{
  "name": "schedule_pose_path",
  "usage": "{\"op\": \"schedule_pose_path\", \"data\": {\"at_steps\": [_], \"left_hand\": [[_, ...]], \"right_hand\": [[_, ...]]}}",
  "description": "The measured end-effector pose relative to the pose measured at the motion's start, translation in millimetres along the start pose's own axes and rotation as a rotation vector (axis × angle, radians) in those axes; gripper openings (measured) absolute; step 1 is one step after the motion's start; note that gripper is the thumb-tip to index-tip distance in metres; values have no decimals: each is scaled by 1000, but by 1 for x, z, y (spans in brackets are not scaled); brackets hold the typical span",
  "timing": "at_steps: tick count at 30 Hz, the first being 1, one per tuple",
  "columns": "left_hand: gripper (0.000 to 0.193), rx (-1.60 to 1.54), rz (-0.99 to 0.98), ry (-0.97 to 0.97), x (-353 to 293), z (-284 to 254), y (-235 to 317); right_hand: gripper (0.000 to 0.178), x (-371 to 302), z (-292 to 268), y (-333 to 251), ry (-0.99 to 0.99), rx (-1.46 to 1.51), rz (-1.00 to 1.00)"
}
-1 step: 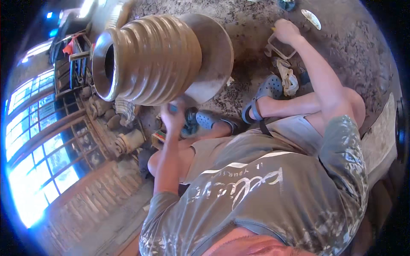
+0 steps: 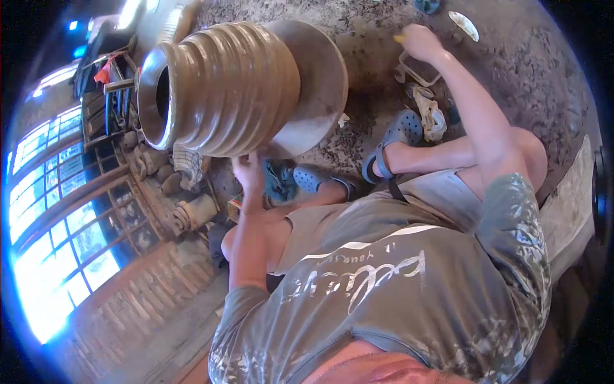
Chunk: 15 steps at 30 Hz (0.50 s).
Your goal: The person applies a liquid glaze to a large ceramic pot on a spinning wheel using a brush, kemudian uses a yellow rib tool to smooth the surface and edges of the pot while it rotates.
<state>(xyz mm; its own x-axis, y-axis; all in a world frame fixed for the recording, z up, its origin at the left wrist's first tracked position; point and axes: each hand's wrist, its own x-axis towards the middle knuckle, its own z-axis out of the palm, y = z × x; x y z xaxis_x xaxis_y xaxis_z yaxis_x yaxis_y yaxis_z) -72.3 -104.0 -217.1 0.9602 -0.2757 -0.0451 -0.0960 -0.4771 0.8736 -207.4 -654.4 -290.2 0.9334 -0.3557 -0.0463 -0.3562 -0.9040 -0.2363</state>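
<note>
A big ribbed clay pot [image 2: 240,89], glossy and brown with a wide flared mouth, sits on a round wheel head [image 2: 323,83]. My left hand [image 2: 248,171] is up against the pot's near wall, its fingertips partly hidden by the clay. Farther off to the right, my right hand [image 2: 422,45] is closed, with a small yellow piece [image 2: 399,39] poking out of the fingers; its kind is too small to make out. Just below that hand lies a thin frame-like tool [image 2: 419,75] on the ground.
A crumpled pale cloth [image 2: 432,118] lies beside my right clog [image 2: 404,128]. A dark blue-green cloth [image 2: 279,181] is near my left foot. An oval pale piece [image 2: 464,26] rests on the ground at the far right. Several clay pots [image 2: 195,212] stand by the windows at left.
My left hand has shifted slightly left and up along the pot's wall. The right hand has moved a little left, and more of the yellow piece shows.
</note>
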Motion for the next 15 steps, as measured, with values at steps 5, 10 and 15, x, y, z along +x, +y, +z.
{"op": "schedule_pose_path", "data": {"at_steps": [5, 10, 15], "left_hand": [[47, -485, -739, -133, 92, -43, -52], [56, -686, -520, 18, 79, 10, -76], [65, -672, -487, 189, 26, 50, -58]], "right_hand": [[23, 14, -19, -94, 247, 1687, 305], [25, -25, -71, -197, 287, 1378, 157], [26, -25, -61, -223, 545, 1249, 0]]}}
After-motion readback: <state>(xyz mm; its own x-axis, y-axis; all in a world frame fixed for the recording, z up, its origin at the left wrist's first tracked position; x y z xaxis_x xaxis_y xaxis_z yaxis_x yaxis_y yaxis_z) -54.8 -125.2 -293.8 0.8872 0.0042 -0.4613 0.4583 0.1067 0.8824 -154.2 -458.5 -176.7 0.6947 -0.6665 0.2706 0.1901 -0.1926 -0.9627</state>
